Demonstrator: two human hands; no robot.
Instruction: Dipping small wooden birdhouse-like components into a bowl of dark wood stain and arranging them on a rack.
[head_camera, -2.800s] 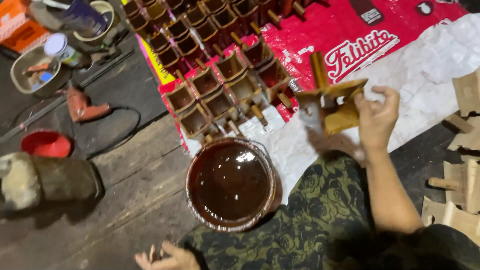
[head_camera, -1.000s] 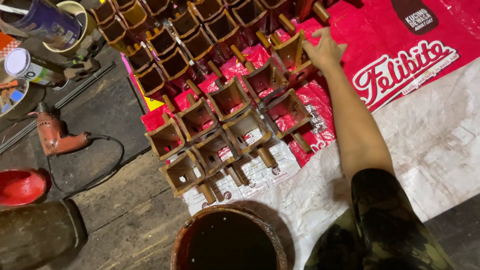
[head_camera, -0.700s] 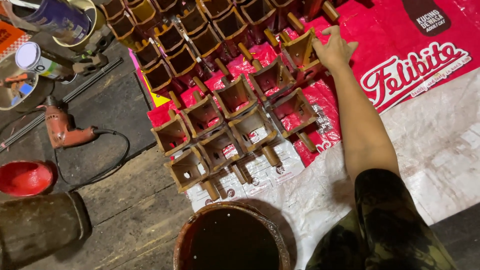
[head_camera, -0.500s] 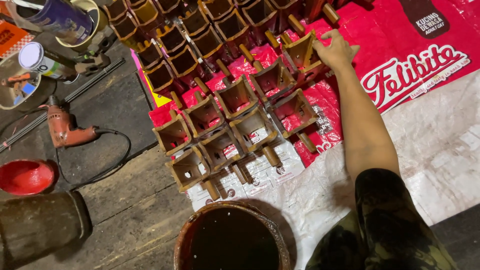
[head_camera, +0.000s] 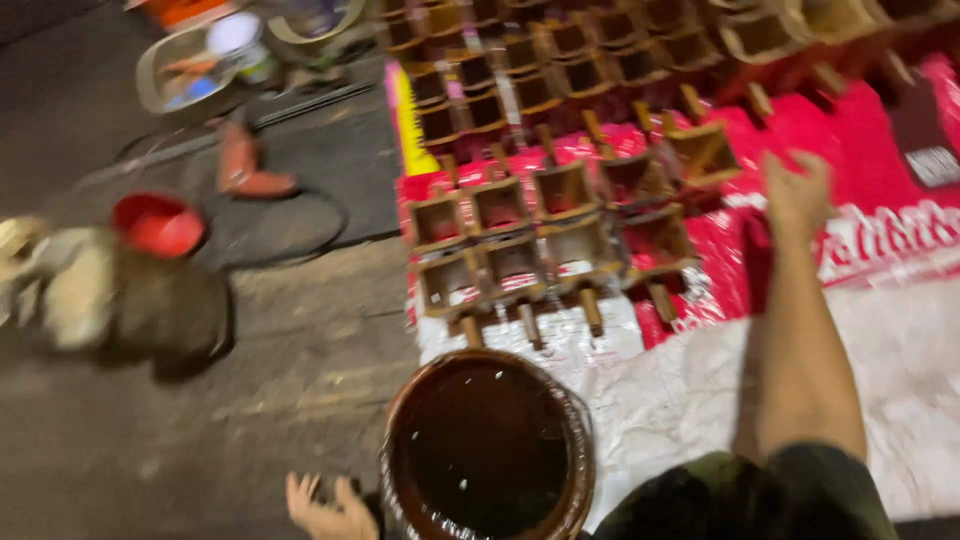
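Our right hand (head_camera: 797, 192) open, holding nothing, just beside stained wooden box (head_camera: 703, 153); left hand (head_camera: 325, 507) open, fingers spread, beside varnish bucket (head_camera: 487, 448).

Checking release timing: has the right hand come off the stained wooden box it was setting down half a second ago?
Yes. The right hand has lifted clear, now right of the box.

Right hand (head_camera: 797, 190) hovers empty beside a stained wooden box (head_camera: 703, 152); left hand (head_camera: 325, 505) rests by the bucket (head_camera: 487, 450).
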